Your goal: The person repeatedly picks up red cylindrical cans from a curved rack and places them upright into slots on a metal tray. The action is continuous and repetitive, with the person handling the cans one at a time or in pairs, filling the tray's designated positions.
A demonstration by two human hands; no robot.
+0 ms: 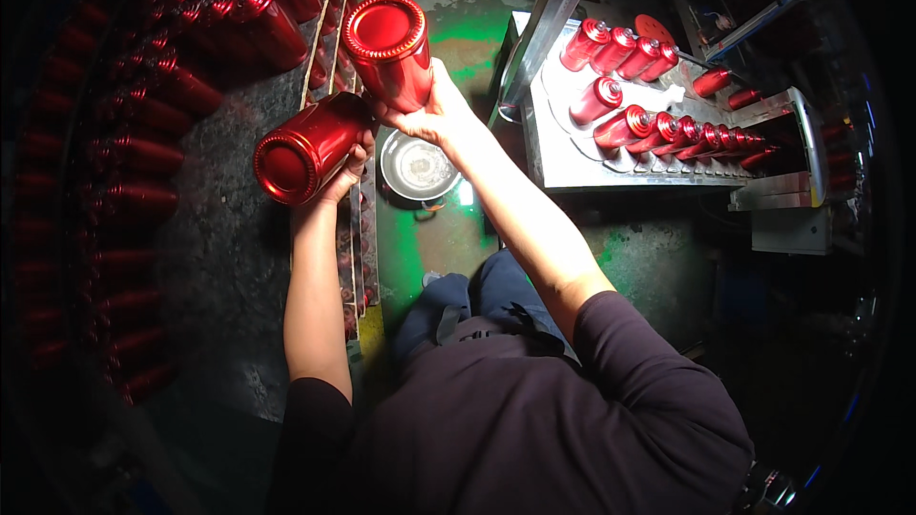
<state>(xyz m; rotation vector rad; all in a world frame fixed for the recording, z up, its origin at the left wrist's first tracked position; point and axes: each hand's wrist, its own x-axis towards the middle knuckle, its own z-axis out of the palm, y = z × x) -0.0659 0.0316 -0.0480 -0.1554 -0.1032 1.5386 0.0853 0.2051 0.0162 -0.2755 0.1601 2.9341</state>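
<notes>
Each of my hands grips a shiny red bottle, and both bottles have their ridged round bases turned up toward me. My left hand (345, 178) is closed round the lower left bottle (310, 148), which lies tilted. In my right hand (429, 113) is the other bottle (389, 48), held higher and farther away, closer to upright. The two bottles come close together near my fingers, and I cannot tell whether they touch. Their necks are hidden behind the bottles and my hands.
On the left a dark surface (229, 248) carries many similar red bottles (272, 24) along its far and left sides. A metal bowl (420, 166) sits below my right wrist. To the right, a machine table (572, 175) holds red bottles in a row, behind a metal post (553, 24).
</notes>
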